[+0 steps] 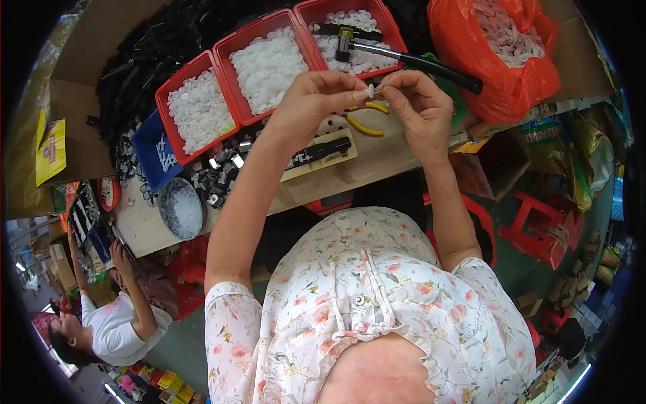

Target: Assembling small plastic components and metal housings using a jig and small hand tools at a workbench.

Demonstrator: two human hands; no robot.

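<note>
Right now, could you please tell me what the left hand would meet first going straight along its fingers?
Past the small white piece at its fingertips, the left hand would probably meet the right hand first, though depth is uncertain in this single view.

Small-parts workshop, red bins (227, 87) of pieces, hammer (420, 61), pliers (367, 128), co-worker (128, 330) along bench (316, 176)

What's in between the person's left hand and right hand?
A small white piece is between the left hand and the right hand, high in the head view.
</note>
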